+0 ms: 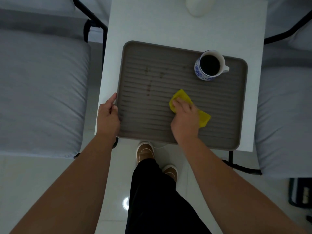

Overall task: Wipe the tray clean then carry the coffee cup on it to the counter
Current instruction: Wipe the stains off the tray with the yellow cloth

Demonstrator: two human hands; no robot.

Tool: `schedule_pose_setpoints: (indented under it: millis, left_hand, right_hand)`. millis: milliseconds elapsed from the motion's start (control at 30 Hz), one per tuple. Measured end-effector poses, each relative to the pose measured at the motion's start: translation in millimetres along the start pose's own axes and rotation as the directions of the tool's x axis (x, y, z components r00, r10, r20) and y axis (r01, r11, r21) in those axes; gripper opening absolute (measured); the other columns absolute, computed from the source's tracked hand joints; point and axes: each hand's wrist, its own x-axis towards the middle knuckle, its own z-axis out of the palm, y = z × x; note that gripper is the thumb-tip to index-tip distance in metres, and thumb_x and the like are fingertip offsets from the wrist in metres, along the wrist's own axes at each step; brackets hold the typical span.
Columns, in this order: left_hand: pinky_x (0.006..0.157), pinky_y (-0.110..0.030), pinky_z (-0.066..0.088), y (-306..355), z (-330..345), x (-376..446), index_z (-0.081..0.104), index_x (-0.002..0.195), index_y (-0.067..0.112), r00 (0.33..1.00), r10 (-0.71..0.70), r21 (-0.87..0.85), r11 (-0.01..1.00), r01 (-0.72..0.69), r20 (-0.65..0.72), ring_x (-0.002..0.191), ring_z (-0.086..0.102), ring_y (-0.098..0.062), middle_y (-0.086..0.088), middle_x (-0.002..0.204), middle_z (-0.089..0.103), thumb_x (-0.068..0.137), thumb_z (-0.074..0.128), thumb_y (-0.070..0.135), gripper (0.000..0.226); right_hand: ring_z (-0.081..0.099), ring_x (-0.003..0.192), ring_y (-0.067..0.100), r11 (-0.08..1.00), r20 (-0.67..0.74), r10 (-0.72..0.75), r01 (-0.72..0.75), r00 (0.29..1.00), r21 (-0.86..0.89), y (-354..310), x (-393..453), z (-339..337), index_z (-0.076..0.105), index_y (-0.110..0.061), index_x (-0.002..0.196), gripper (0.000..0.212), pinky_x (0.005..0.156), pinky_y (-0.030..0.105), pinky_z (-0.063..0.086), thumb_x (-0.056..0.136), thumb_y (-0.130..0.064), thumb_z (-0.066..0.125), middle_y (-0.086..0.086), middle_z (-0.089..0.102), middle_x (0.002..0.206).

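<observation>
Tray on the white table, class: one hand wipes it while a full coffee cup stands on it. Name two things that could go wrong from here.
1. The coffee cup is full and sits on the tray; a wide sweep of the yellow cloth under the right hand might knock it.
2. The dark spots lie left of the cloth and could be missed.

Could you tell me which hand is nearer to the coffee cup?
Right. The right hand presses the yellow cloth just below the coffee cup; the left hand grips the tray's far-left edge.
</observation>
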Motion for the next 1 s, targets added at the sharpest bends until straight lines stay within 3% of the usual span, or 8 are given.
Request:
schedule_pose_setpoints:
  millis: [133,267,367,467,633,733,867,1000]
  left_hand:
    - [0.068,-0.006,0.043,1,-1,0,0.05,0.14,0.034,1.0,-0.002,0.002,1.0,0.002,0.012,0.076,0.05,0.001,0.002,0.107,0.048,0.102,0.036,0.013,0.045]
    - [0.074,-0.013,0.044,3,-1,-2,0.051,0.137,0.035,1.0,-0.013,-0.043,0.999,0.014,0.015,0.078,0.051,0.002,0.003,0.106,0.047,0.102,0.037,0.012,0.044]
    - [0.081,-0.015,0.046,6,-1,-3,0.052,0.136,0.037,1.0,-0.024,-0.046,0.999,0.025,0.009,0.087,0.053,-0.003,0.005,0.109,0.047,0.102,0.037,0.014,0.044]
    - [0.083,-0.013,0.042,6,-1,-4,0.051,0.137,0.038,1.0,-0.007,-0.011,1.0,0.007,0.012,0.096,0.052,-0.003,0.008,0.11,0.048,0.102,0.036,0.014,0.045]
    - [0.083,-0.016,0.044,4,0,-4,0.051,0.136,0.04,1.0,0.009,-0.014,1.0,-0.009,0.007,0.098,0.052,-0.008,0.006,0.113,0.048,0.102,0.036,0.015,0.045]
    - [0.074,-0.003,0.042,4,1,-4,0.051,0.137,0.036,1.0,0.02,-0.013,1.0,-0.02,-0.004,0.093,0.052,-0.003,0.009,0.111,0.046,0.103,0.037,0.014,0.043]
    - [0.07,0.007,0.035,4,1,-3,0.051,0.138,0.032,1.0,0.011,-0.016,1.0,-0.011,-0.008,0.095,0.051,0.002,0.009,0.113,0.046,0.103,0.038,0.013,0.042]
    - [0.077,-0.001,0.038,4,-1,-2,0.052,0.136,0.035,1.0,0.009,-0.012,1.0,-0.01,-0.011,0.097,0.052,0.0,0.011,0.109,0.047,0.102,0.039,0.012,0.043]
  right_hand:
    - [0.057,0.102,0.038,0.982,0.082,-0.187,0.186,0.979,0.021,-68,12,13,0.062,-0.012,0.12,0.053,0.081,0.043,0.049,0.069,-0.01,0.047,0.006,0.062,0.126]
    - [0.046,0.119,0.034,0.933,0.175,-0.351,0.36,0.92,-0.019,-102,28,16,0.053,-0.015,0.13,0.051,0.09,0.042,0.039,0.08,-0.007,0.054,0.002,0.05,0.14]
    - [0.05,0.114,0.033,0.909,0.181,-0.4,0.414,0.898,-0.041,-79,34,9,0.056,-0.018,0.126,0.05,0.086,0.042,0.045,0.078,-0.006,0.051,0.001,0.055,0.134]
    - [0.059,0.093,0.035,0.936,0.05,-0.353,0.353,0.934,0.006,-31,26,-1,0.066,-0.015,0.108,0.047,0.075,0.043,0.052,0.068,-0.007,0.041,0.004,0.066,0.115]
    - [0.058,0.098,0.039,0.994,-0.116,-0.108,0.108,0.987,-0.007,64,-3,-32,0.067,-0.008,0.105,0.048,0.091,0.041,0.042,0.063,0.001,0.046,0.014,0.065,0.112]
    - [0.057,0.099,0.044,1.0,-0.159,0.029,-0.029,0.987,0.0,75,-9,-34,0.067,-0.006,0.106,0.049,0.094,0.039,0.038,0.062,0.005,0.047,0.017,0.065,0.111]
    - [0.056,0.101,0.043,0.99,-0.136,-0.132,0.138,0.982,0.031,27,0,-12,0.068,-0.006,0.107,0.05,0.097,0.041,0.039,0.067,-0.003,0.038,0.017,0.066,0.113]
    - [0.046,0.123,0.043,0.956,0.009,-0.279,0.277,0.96,0.094,-56,26,15,0.062,-0.007,0.121,0.052,0.105,0.047,0.039,0.071,0.006,0.051,0.013,0.058,0.131]
